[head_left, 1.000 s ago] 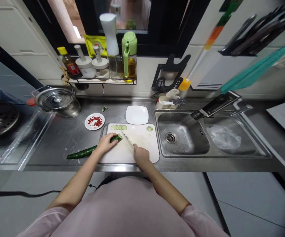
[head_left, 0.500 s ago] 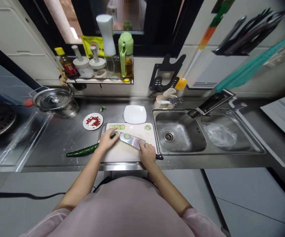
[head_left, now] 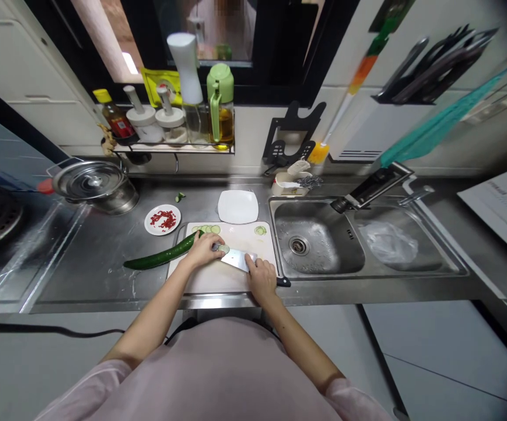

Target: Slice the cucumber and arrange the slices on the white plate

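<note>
My right hand (head_left: 262,276) grips a kitchen knife (head_left: 236,260), its broad blade angled left over the white cutting board (head_left: 218,282) and its black handle end showing past the palm. At the blade's left end, my left hand (head_left: 207,249) pinches a cucumber slice (head_left: 223,249) between thumb and fingers. Behind the left hand lies a long dark green cucumber (head_left: 159,258), partly on the board and partly on the counter. A row of cucumber slices (head_left: 207,229) rests along the board's far left edge. A small pile of slices (head_left: 260,231) sits at its far right corner.
A white square plate (head_left: 238,206) stands behind the board. To the left are a plate of chopped red pieces (head_left: 162,219), cucumber scraps (head_left: 180,197) and a lidded steel pot (head_left: 97,186). The sink (head_left: 318,240) adjoins the board's right side. Bottles fill a rack (head_left: 174,149) above.
My left hand has moved right onto the slice at the blade. The cucumber has shifted and now lies behind that hand. My right hand still holds the knife.
</note>
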A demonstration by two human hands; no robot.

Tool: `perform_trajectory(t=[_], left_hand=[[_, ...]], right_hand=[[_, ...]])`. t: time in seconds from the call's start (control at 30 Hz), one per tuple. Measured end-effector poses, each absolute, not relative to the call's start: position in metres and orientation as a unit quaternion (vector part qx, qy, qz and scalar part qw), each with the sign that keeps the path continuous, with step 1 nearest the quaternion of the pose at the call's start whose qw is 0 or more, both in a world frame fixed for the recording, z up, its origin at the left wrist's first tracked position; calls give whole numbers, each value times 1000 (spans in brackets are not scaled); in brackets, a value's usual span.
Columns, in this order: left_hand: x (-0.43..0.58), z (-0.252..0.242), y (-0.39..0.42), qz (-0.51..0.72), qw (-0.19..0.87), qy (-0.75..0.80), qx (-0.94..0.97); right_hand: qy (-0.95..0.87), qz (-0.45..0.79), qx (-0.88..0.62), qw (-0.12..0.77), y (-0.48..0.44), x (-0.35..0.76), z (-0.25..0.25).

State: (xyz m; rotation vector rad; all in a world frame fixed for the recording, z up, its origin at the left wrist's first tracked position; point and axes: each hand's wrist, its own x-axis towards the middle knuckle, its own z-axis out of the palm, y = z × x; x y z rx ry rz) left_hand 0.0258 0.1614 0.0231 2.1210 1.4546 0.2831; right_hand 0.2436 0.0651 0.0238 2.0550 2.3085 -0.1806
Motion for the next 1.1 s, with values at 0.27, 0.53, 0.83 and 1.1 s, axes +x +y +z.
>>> perform_trajectory(t=[0.27, 0.53, 0.83, 1.1], left_hand=[[27, 16, 180, 130, 263, 580, 760], [32, 9, 220, 127, 231, 641, 721], [36, -5, 233, 85, 192, 637, 742], [40, -5, 232, 93, 150, 631, 756]], right_hand=[[733, -92, 672, 45, 72, 247, 22], [704, -128, 695, 74, 71, 256, 24], [682, -138, 715, 73, 71, 262, 25], [680, -144, 715, 79, 73, 259, 24]])
